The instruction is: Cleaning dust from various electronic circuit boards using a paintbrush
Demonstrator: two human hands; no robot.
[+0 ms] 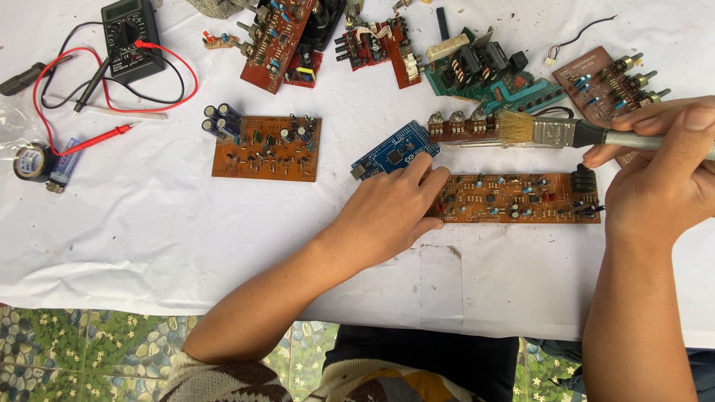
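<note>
Lying left-right before us, the long brown circuit board [521, 199] is pinned at its left end by our left hand [387, 212], fingers flat and spread. Our right hand [659, 175], fingers closed round the steel-handled paintbrush [551, 132], holds the bristles just beyond the board's far edge, pointing left.

A table draped in a creased white cloth [223, 246] fills the view in even daylight, above a floor [89, 342] of green, flower-patterned pebble tiles.

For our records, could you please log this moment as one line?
left hand: pressing long brown circuit board | right hand: holding paintbrush above it | blue board beside left hand
</note>
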